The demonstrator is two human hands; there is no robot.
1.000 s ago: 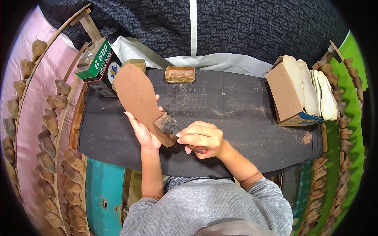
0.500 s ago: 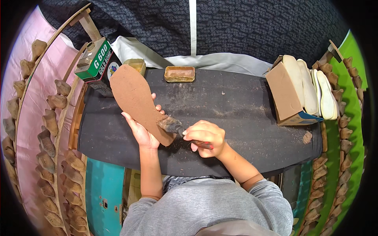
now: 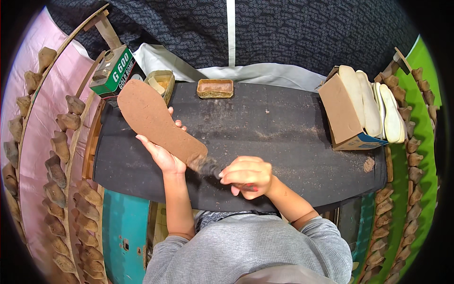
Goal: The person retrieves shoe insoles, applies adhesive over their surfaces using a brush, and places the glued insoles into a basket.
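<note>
A brown shoe sole (image 3: 153, 120) rests tilted in my left hand (image 3: 165, 156), its wide end up and to the left. The thumb shows along its near side and fingertips curl round its far edge. My right hand (image 3: 248, 175) is closed round the handle of a dark brush (image 3: 205, 166). The bristles, smeared by motion, touch the narrow lower end of the sole. Part of the handle shows red below my fingers.
On the dark-clothed table (image 3: 283, 165), a shallow amber tray (image 3: 215, 88) stands at the back. A second yellowish container (image 3: 161, 85) and a green-and-black can (image 3: 113, 73) are back left. Right, a cardboard box (image 3: 345, 113) holds pale soles. Racks of wooden shoe lasts (image 3: 56, 170) flank both sides.
The sole has shifted left and tilted flatter, uncovering more of the yellowish container. The brush has moved slightly down, to the sole's narrow tip. Both hands keep their hold.
</note>
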